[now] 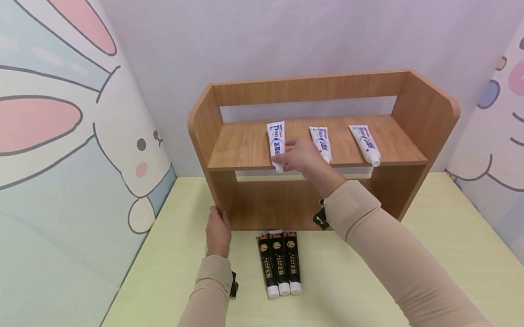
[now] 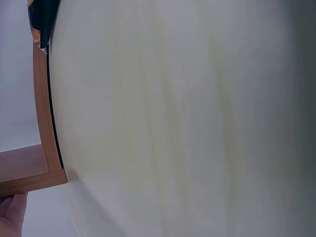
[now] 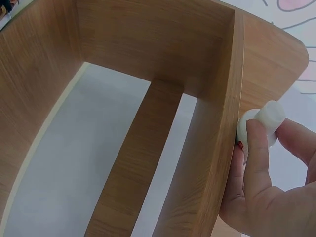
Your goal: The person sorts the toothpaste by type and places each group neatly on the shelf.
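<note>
My right hand pinches a white-and-blue toothpaste tube near its cap, at the left part of the wooden shelf's upper board. In the right wrist view, the thumb and fingers surround the white cap beside the board's front edge. Two more white toothpaste tubes lie to its right, caps toward the front. My left hand touches the outer left side of the wooden shelf low down; in the left wrist view its fingers press that side panel.
Three black toothpaste tubes with white caps lie side by side on the pale table, before the shelf's lower board. Cartoon-printed panels flank the table, with a pale curtain behind.
</note>
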`<state>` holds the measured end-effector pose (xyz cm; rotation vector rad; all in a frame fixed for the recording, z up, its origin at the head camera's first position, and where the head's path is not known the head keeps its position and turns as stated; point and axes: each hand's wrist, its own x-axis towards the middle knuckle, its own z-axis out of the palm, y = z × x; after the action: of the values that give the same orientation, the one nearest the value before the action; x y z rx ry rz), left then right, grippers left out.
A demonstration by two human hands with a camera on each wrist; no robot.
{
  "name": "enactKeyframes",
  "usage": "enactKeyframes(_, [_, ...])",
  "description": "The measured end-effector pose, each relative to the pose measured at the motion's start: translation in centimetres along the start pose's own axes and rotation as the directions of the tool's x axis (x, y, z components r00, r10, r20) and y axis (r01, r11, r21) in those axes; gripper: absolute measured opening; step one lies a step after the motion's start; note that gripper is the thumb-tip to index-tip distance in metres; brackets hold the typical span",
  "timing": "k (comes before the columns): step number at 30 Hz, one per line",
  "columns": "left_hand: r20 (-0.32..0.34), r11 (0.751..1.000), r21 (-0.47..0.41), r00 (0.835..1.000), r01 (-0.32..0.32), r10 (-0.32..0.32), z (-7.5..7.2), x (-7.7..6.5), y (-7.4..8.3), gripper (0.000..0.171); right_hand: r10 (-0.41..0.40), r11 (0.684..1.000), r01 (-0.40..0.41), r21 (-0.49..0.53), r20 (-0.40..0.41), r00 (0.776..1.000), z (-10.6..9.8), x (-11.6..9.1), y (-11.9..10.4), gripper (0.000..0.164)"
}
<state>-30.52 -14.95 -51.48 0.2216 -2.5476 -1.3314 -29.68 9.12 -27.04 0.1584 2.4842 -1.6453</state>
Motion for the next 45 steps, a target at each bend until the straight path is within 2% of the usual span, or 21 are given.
enactKeyframes(9, [-0.02,1.0,0.014,0.999,-0.028,0.029,0.11,0.01,-0.22,0.031,-0.001,0.996,0.001,-0.094,0.005,1.0,0.19,0.36,-0.25,0.058])
enactKeyframes(17, [-0.03,0.999,0.018,0.999,-0.038,0.039,0.21,0.04,-0.49,0.029,-0.002,0.998,0.002,-0.069,0.009,1.0,0.33,0.52,-0.41,0.057])
enactKeyframes(35, [-0.034,0.998,0.034,0.998,-0.052,0.053,0.35,0.04,-0.48,0.029,-0.008,0.994,0.005,-0.111,-0.019,1.0,0.54,0.54,-0.29,0.052])
enactKeyframes(45, [-0.031,0.999,0.026,0.998,-0.047,0.048,0.19,0.0,-0.23,0.029,0.005,0.999,-0.006,-0.05,-0.013,1.0,0.32,0.57,-0.11,0.056])
